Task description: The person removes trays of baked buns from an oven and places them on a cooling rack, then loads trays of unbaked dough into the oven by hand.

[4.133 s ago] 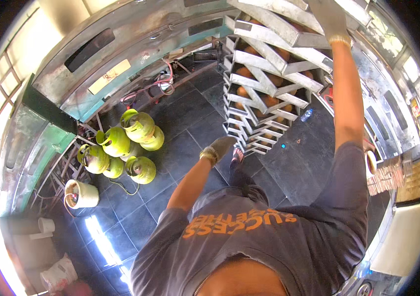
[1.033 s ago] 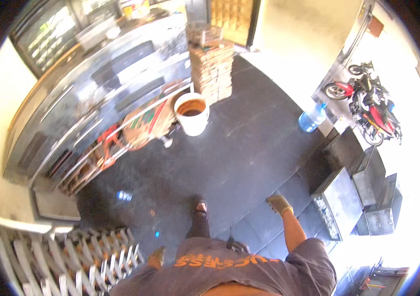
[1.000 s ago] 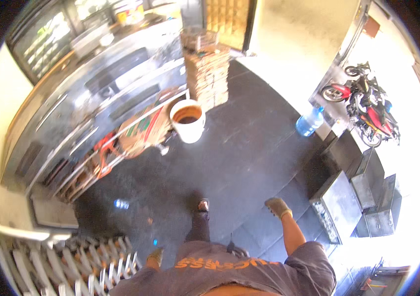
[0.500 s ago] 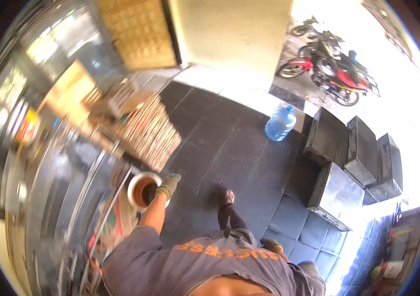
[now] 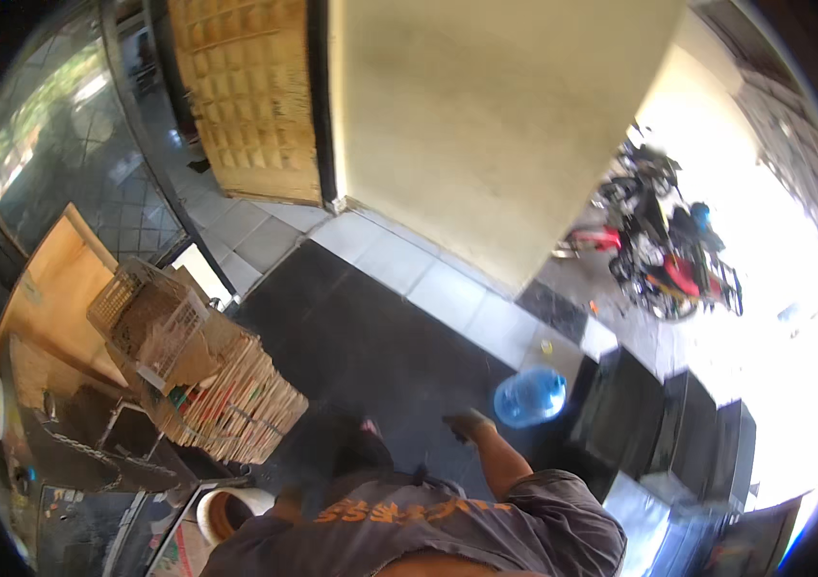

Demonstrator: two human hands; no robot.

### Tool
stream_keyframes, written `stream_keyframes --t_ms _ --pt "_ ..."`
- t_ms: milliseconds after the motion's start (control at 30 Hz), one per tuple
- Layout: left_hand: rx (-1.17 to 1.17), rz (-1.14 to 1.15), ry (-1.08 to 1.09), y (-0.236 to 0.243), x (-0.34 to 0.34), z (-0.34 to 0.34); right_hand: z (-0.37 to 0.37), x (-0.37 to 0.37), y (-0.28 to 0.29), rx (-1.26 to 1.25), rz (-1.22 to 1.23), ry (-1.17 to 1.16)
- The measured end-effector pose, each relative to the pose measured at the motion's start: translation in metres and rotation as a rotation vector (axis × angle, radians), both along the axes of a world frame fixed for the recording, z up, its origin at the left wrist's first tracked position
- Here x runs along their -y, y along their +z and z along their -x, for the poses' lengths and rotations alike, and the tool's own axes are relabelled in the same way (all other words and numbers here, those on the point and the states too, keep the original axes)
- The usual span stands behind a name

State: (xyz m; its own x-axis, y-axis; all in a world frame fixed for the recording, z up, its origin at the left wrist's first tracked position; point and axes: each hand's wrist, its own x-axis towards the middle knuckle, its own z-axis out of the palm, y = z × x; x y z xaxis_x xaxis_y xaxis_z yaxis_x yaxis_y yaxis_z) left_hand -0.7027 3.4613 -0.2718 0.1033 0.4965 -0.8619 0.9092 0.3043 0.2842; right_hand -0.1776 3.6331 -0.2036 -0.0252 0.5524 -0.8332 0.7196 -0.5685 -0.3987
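My right hand (image 5: 470,425), in a work glove, hangs in front of me with nothing seen in it. Its fingers point left and the thumb stands apart. A large blue clear water jug (image 5: 530,396) stands on the floor just right of it. At the lower left, my left hand (image 5: 286,504) is dark and blurred, partly covered by my shirt, and its fingers cannot be made out. Nearest to it is a white bucket (image 5: 251,499) with a brown inside, tucked against my left side. Whether the left hand touches the bucket is hidden.
A tall stack of flattened cardboard (image 5: 246,409) carries a plastic crate (image 5: 145,322) on the left. Dark box-shaped units (image 5: 616,409) stand at the right. A yellowish door (image 5: 246,96) and wall (image 5: 486,125) lie ahead. Motorcycles (image 5: 664,269) are parked outside.
My view has turned and moved forward. My left hand, earlier at the bucket's rim in plain sight, is now mostly hidden. My right hand has come forward from my side towards the water jug.
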Motion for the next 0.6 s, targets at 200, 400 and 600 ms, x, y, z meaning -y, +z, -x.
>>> stream_keyframes --t_ms 200,400,600 --pt "0.027 -0.035 0.161 -0.011 -0.215 0.0 0.029 -0.38 -0.009 -0.168 -0.602 0.311" --pt "0.126 -0.315 0.263 0.037 -0.489 0.04 0.082 -0.48 -0.021 -0.019 -0.726 0.638" --pt "0.049 -0.958 0.449 0.118 -0.791 0.163 0.101 -0.565 -0.014 -0.02 -0.176 0.222"
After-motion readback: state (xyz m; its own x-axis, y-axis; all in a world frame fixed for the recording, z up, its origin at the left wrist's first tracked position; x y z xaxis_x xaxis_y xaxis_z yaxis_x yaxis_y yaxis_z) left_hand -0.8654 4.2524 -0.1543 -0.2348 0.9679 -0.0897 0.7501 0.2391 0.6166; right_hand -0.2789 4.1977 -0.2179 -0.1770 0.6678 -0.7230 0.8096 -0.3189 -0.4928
